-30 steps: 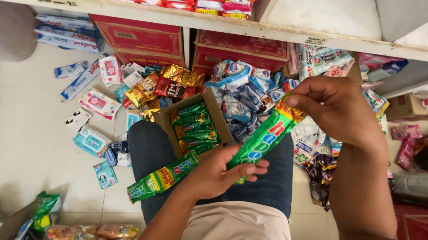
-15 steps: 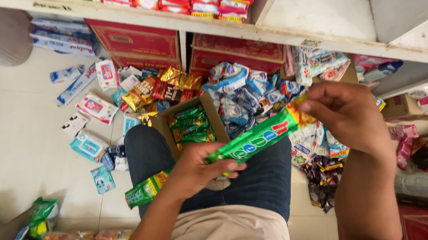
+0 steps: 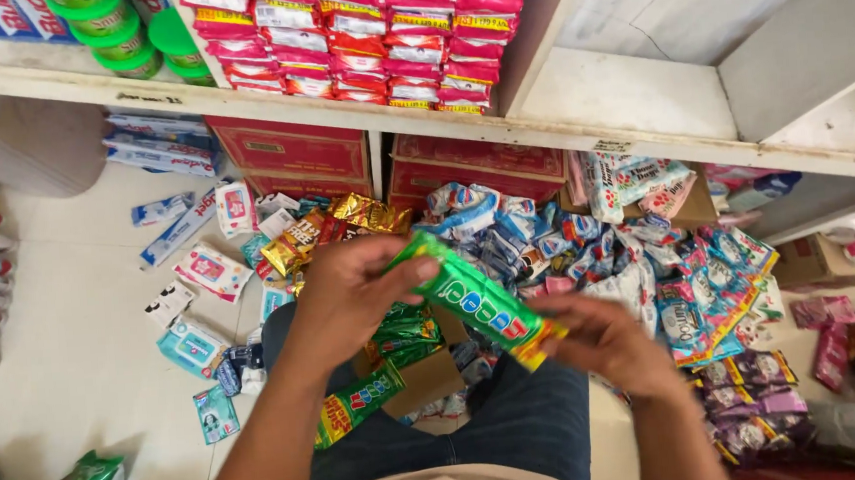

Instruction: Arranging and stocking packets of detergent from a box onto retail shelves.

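Only one view here, the head camera looking down at the lap.

What's changed: half a second back the strip (image 3: 480, 299) of green sachets was stretched out long between two hands held well apart, right hand up high near the pile of packets. Now the hands have come together over the lap and the strip is bunched shorter between them. The camera has also tipped up, so a lot more of the shelf (image 3: 580, 129) shows. To me that reads like the strip being gathered or folded along its length, but that's just my guess from how the hands sit.

The left hand (image 3: 351, 290) is closed on the upper end of the strip, fingers curled over it. The right hand (image 3: 605, 343) is pinching the lower end, by the yellow and red part. A tail of the same strip (image 3: 359, 405) hangs below the left wrist, over the knee.

The strip itself: glossy, bright green, blue and white lettering, yellow-red bands at the seams between sachets. It sits tilted, high on the left, low on the right, held in the air above an open cardboard box (image 3: 419, 376) on the lap with more green packs inside.

Floor (image 3: 75, 365) all around is littered with blue, gold and purple packets.
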